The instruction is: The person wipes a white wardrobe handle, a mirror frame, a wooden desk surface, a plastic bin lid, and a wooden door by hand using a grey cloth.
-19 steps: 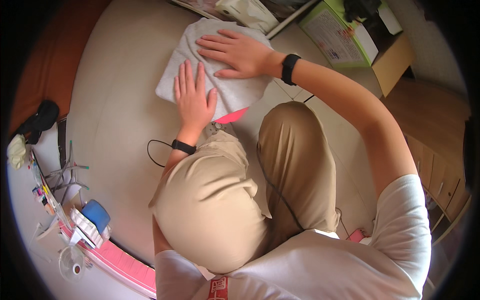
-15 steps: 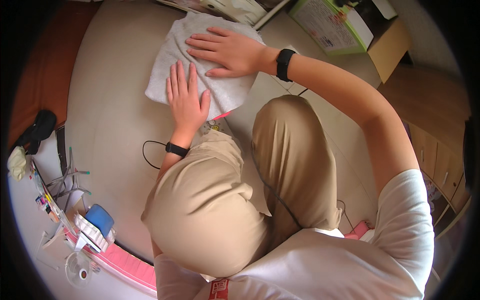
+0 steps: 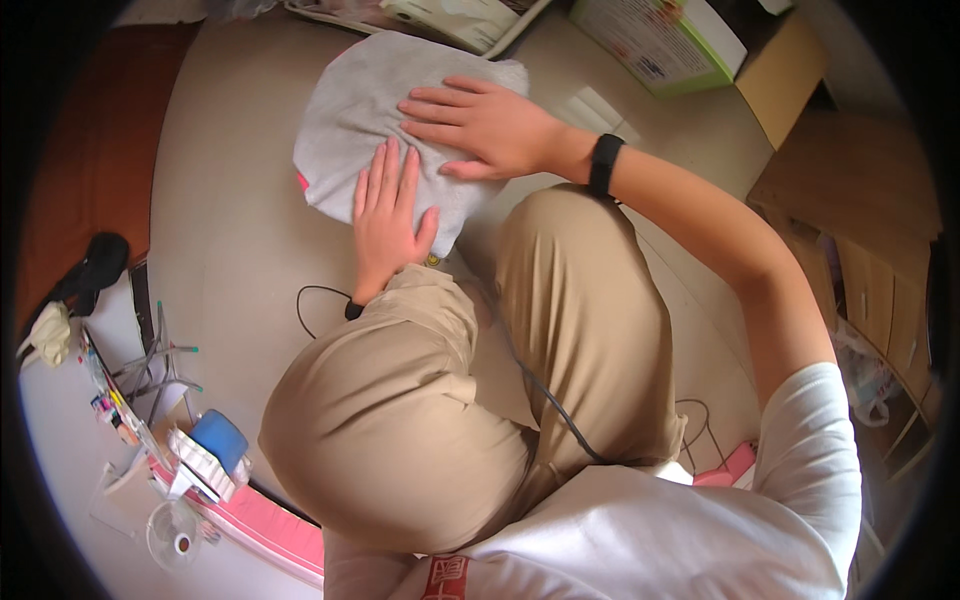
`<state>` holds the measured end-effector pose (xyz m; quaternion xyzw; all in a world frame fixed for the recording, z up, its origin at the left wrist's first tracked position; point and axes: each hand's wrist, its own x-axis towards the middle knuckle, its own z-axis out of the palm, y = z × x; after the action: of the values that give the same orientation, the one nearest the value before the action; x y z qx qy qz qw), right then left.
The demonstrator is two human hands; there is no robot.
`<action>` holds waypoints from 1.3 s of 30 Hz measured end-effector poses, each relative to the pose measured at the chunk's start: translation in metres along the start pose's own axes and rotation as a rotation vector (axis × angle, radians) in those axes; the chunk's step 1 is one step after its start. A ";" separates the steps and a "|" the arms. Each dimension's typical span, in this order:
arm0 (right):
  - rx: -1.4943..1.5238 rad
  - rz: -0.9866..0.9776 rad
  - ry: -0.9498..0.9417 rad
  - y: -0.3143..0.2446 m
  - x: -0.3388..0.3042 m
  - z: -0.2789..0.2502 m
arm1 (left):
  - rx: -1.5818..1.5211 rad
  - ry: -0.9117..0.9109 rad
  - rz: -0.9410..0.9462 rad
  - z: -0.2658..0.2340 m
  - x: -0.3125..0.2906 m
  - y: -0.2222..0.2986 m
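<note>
A light grey cloth (image 3: 345,110), creased under my fingers, lies on the tiled floor in front of my knees. A bit of pink shows at its left edge and a fainter trace at its top. Flat on its lower part rests my left hand (image 3: 388,222), fingers stretched out and pointing away from me. My right hand (image 3: 490,128) lies spread on the cloth's right side, fingers pointing left. Neither hand grips anything. What is beneath the cloth is hidden, apart from a small yellow patterned spot by its lower tip.
A green and white carton (image 3: 655,45) with an open flap stands at the far right. Wooden drawers (image 3: 865,290) line the right side. A thin dark cable (image 3: 545,388) crosses my leg. A folding metal stand (image 3: 160,360) and a blue object (image 3: 220,440) are at the left.
The cloth has shifted and turned under my hands: pink now shows at its left edge instead of its lower right. Both hands stay flat on it. The whole view has moved slightly.
</note>
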<state>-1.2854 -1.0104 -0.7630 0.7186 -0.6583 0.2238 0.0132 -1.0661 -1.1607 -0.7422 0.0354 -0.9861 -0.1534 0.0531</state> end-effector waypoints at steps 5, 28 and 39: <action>-0.037 0.006 -0.004 0.003 0.005 0.016 | 0.044 0.060 -0.086 0.013 0.006 -0.003; -0.050 0.430 -0.705 0.030 0.204 0.067 | -1.592 0.227 -0.976 0.057 0.012 -0.118; -0.066 0.320 -0.697 0.003 0.198 0.074 | -1.779 0.426 -1.146 0.081 -0.013 -0.094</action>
<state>-1.2594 -1.2207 -0.7634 0.6388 -0.7341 -0.0560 -0.2232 -1.0577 -1.2244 -0.8490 0.4663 -0.3281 -0.8076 0.1508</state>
